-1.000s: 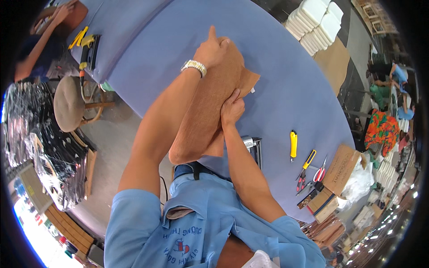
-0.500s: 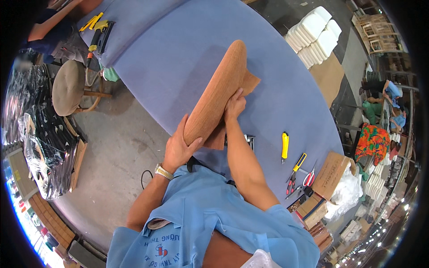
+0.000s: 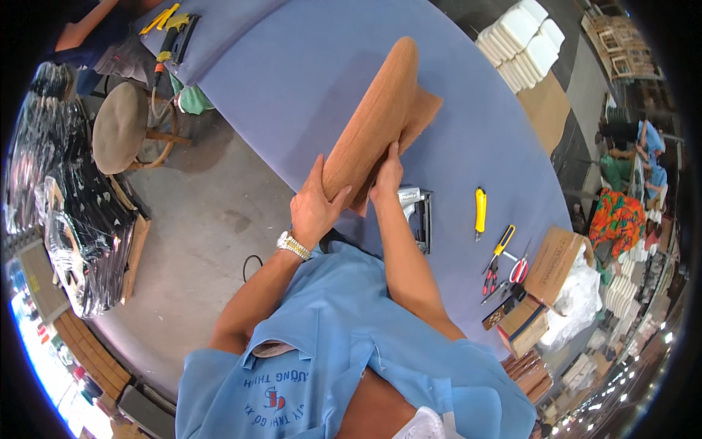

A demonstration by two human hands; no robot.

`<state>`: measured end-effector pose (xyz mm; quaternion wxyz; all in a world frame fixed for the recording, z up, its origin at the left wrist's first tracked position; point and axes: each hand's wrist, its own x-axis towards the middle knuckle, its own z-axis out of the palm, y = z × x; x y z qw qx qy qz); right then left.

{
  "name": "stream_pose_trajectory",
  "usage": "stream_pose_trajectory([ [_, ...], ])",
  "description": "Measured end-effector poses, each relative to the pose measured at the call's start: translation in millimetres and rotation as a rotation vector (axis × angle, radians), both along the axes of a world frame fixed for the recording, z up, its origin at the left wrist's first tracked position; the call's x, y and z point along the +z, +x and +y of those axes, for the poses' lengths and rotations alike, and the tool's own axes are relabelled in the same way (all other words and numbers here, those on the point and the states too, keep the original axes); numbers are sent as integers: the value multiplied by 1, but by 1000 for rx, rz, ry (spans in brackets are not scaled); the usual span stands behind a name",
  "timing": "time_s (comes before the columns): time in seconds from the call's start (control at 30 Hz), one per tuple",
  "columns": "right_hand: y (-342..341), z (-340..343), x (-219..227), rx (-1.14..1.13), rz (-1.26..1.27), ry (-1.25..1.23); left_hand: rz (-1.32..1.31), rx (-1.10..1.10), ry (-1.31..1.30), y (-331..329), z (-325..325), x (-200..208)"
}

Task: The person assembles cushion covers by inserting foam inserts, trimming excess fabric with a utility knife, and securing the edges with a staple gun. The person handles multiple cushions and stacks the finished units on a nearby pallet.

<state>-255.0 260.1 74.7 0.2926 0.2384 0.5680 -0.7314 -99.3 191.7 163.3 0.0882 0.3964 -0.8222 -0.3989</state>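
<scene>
Between my hands is a long, curved padded panel [image 3: 376,110] covered in brown fabric, held tilted over the blue-topped table [image 3: 292,88]. My left hand [image 3: 314,208] grips its near end, with the thumb apart from the fingers. On the panel's right side, my right hand [image 3: 387,175] is closed at the fabric edge; some fingertips are hidden behind it. A loose fabric flap [image 3: 424,117] sticks out beyond that hand. Partly covered by my right forearm, a silver and black staple gun [image 3: 426,227] lies on the table.
Right on the table lie a yellow utility knife [image 3: 480,211], a screwdriver [image 3: 504,239], red-handled scissors [image 3: 519,271] and a cardboard box [image 3: 556,263]. Another nail or staple gun [image 3: 172,42] lies far left, near a co-worker's arm [image 3: 88,25]. A round stool [image 3: 121,126] stands left.
The whole view has shifted, so most things appear higher and slightly right. Both hands still hold the panel, which has turned slightly. More of the staple gun shows beside my right forearm.
</scene>
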Motion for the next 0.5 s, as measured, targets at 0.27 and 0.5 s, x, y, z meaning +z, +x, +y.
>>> stream_pose_trajectory([
  [0.27,4,-6,-29,169,503,502,9,-36,41,-5,-2,1],
  [0.5,17,-9,-23,120,583,485,-59,-257,136,-57,-45,24],
])
